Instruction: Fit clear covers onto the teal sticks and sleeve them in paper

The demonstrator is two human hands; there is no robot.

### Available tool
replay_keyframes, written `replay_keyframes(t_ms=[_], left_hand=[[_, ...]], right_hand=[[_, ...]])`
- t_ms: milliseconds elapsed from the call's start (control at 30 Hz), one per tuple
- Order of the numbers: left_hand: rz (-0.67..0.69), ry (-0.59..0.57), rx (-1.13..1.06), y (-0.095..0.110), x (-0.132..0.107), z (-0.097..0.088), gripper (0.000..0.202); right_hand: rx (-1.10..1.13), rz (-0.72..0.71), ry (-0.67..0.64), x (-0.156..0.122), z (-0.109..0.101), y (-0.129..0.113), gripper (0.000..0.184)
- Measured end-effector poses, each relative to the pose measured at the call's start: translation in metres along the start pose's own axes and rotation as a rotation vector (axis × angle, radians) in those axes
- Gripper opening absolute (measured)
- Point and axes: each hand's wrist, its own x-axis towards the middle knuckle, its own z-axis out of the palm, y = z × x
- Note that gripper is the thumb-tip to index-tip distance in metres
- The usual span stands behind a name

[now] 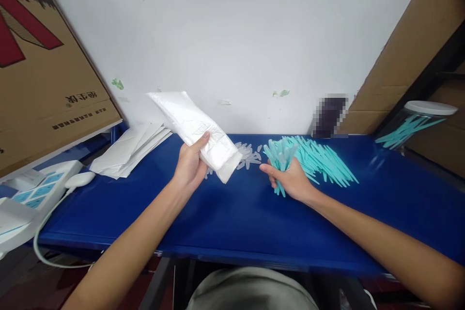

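In my left hand (192,162) is a white plastic pouch (198,128), tilted, with my thumb pressed on its front. My right hand (290,179) is closed around a bundle of thin turquoise sticks (279,152) with paler, whitish tops. Beyond that hand, a loose pile of turquoise sticks (323,160) lies on the blue table (236,223). Small translucent pale pieces (249,155) are scattered between my hands, partly hidden behind the pouch.
White paper-like sheets (127,150) lie at the left. Beside them is a white device with blue panels (43,189) and a cable. A lidded clear jar (410,126) holding turquoise sticks stands far right. Cardboard boxes (47,68) flank the table, and a pixelated dark object (329,116) leans on the wall.
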Motion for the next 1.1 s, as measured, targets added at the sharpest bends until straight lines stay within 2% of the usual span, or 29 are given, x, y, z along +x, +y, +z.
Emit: replay_keyframes(t_ms=[100, 167, 267, 333, 400, 533, 667, 733, 833, 900, 1000, 1100], left_hand=[[0.028, 0.009, -0.004, 0.001, -0.023, 0.002, 0.028], [0.03, 0.03, 0.005, -0.001, -0.041, 0.004, 0.032], [0.105, 0.087, 0.001, -0.006, -0.062, 0.009, 0.036], [0.187, 0.156, -0.016, -0.01, -0.069, 0.012, 0.036], [0.212, 0.239, -0.035, -0.013, -0.071, 0.013, 0.034], [0.131, 0.339, -0.104, -0.021, -0.075, 0.01, 0.03], [0.116, 0.37, -0.16, -0.033, -0.085, 0.01, 0.032], [0.09, 0.355, -0.175, -0.039, -0.09, 0.013, 0.033], [0.067, 0.326, -0.213, -0.042, -0.096, 0.017, 0.032], [0.054, 0.336, -0.252, -0.038, -0.098, 0.017, 0.033], [-0.039, 0.375, -0.311, -0.025, -0.098, 0.014, 0.037], [-0.086, 0.414, -0.335, -0.016, -0.099, 0.01, 0.039]], right_hand=[[-0.076, -0.055, 0.094, 0.0, 0.001, -0.005, 0.044], [-0.122, -0.121, 0.168, 0.0, 0.002, -0.007, 0.035], [-0.214, -0.171, 0.193, 0.0, 0.003, -0.01, 0.03], [-0.285, -0.188, 0.137, -0.002, 0.001, -0.014, 0.033], [-0.407, -0.229, 0.026, -0.003, 0.0, -0.021, 0.03], [-0.875, -0.301, -0.198, -0.006, -0.001, -0.033, 0.016], [-1.235, -0.295, -0.253, -0.005, 0.007, -0.038, 0.009], [-1.326, -0.335, -0.225, -0.004, 0.011, -0.039, 0.009], [-1.433, -0.484, -0.123, -0.002, 0.016, -0.043, 0.012], [-1.48, -0.614, -0.039, 0.001, 0.017, -0.047, 0.018], [-1.505, -0.814, 0.042, 0.005, 0.016, -0.052, 0.027], [-1.552, -0.89, 0.082, 0.006, 0.017, -0.058, 0.028]])
